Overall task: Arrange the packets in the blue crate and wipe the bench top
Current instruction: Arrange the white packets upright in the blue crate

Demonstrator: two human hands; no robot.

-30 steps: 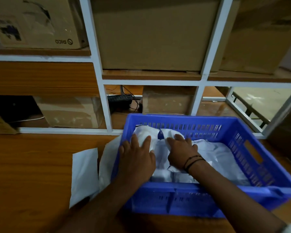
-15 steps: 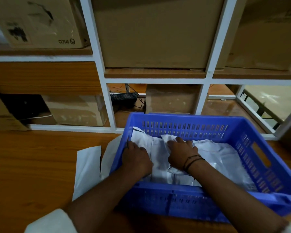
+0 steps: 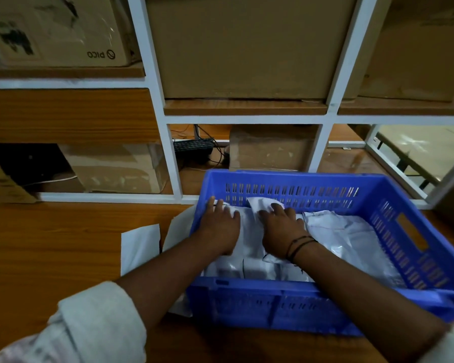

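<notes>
A blue slotted crate (image 3: 406,234) stands on the wooden bench top (image 3: 63,247), right of centre. Several white plastic packets (image 3: 346,234) lie inside it. Both my hands are in the crate's left half. My left hand (image 3: 219,224) lies flat with straight fingers on a packet by the crate's left wall. My right hand (image 3: 279,222), with dark bands at the wrist, presses down on a crumpled packet beside it, fingers spread toward the far wall. Two more white packets (image 3: 139,244) lie on the bench just left of the crate, one partly under it.
A white-framed shelf unit (image 3: 168,158) runs along the back of the bench, holding cardboard boxes (image 3: 247,48) above and below. A black keyboard (image 3: 193,148) and cables sit in a lower bay. Bare bench wood stretches to the left.
Both hands have slid further toward the crate's far wall over the packets. My left hand's fingers have straightened out flat. The view has shifted slightly.
</notes>
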